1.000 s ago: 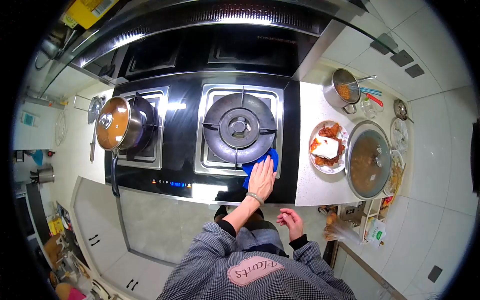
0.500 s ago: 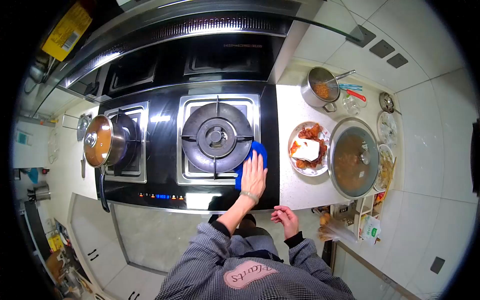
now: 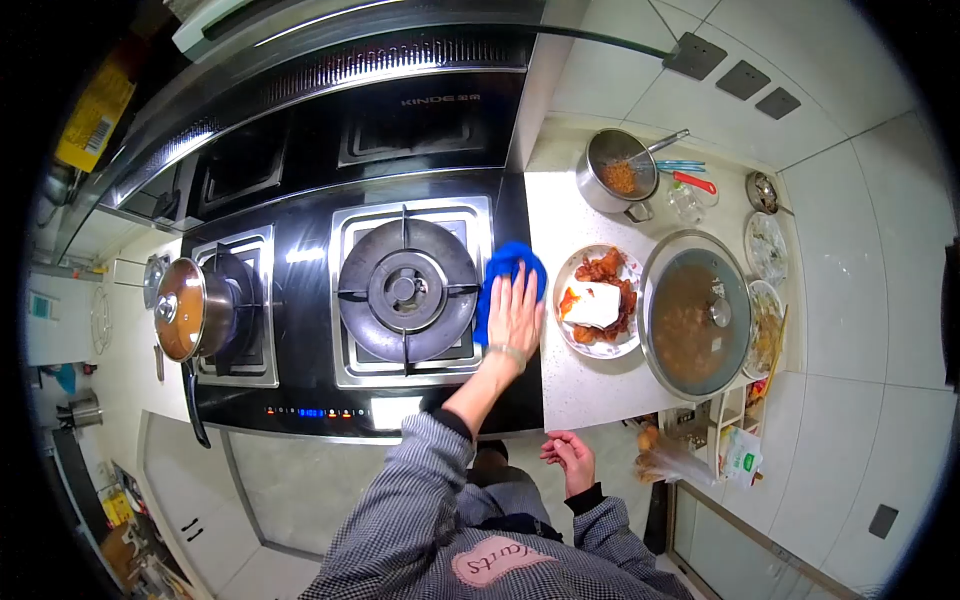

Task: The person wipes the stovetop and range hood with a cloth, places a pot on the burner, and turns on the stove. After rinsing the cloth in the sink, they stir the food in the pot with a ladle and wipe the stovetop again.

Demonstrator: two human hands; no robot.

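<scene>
My left hand point(image 3: 514, 315) lies flat, fingers stretched out, on a bunched blue cloth point(image 3: 512, 258). The cloth rests on the stove's black glass top point(image 3: 512, 400), just right of the large burner point(image 3: 407, 290), and no longer overlaps that burner's steel surround. Close to the counter's front edge, my right hand point(image 3: 570, 462) hangs with its fingers loosely curled in and nothing visible in them. A plate point(image 3: 600, 350) holding reddish-brown food and a white block point(image 3: 592, 304) stands to the right of the cloth.
A lidded pan point(image 3: 698, 312) stands right of the plate. Behind it are a steel pot point(image 3: 612, 172) with a utensil and a red-handled tool point(image 3: 696, 182). On the left burner sits a lidded saucepan point(image 3: 190, 310), its black handle point(image 3: 195, 405) jutting past the stove's front edge.
My left hand has slid the blue cloth rightward, off the burner's surround and onto the glass near the stove's right edge. My right hand stays low. The camera view has shifted slightly.
</scene>
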